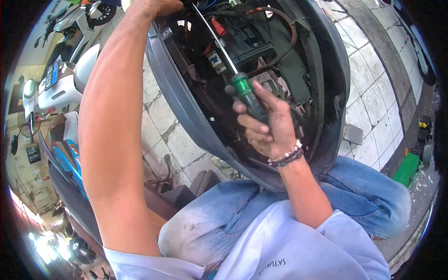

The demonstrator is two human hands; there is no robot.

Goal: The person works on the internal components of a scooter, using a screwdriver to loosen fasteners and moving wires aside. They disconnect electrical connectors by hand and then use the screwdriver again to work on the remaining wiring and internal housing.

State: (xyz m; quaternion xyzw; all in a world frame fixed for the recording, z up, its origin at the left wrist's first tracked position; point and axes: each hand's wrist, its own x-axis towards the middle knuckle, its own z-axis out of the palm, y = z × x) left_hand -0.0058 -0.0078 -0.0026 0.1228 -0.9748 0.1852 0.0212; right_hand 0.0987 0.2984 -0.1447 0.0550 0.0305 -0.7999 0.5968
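My right hand [270, 121] grips a screwdriver [242, 86] with a black and green handle, its long metal shaft angled up to the top of an open dark vehicle compartment [331, 93]. My left hand [165, 7] is at the compartment's upper left rim, near the shaft's far end; its fingertips are hidden. Inside are a red part [218, 26], a black box [247, 44], a small pale component [216, 61] and orange-sheathed cables [289, 35]. The grey body panel [172, 109] curves below and left of them, over my jeans-clad legs.
A white scooter [70, 88] and a blue-and-dark scooter [67, 154] stand at the left. The tiled floor [373, 93] shows on both sides. A metal block [353, 134] lies right of the compartment, a green object [405, 169] farther right.
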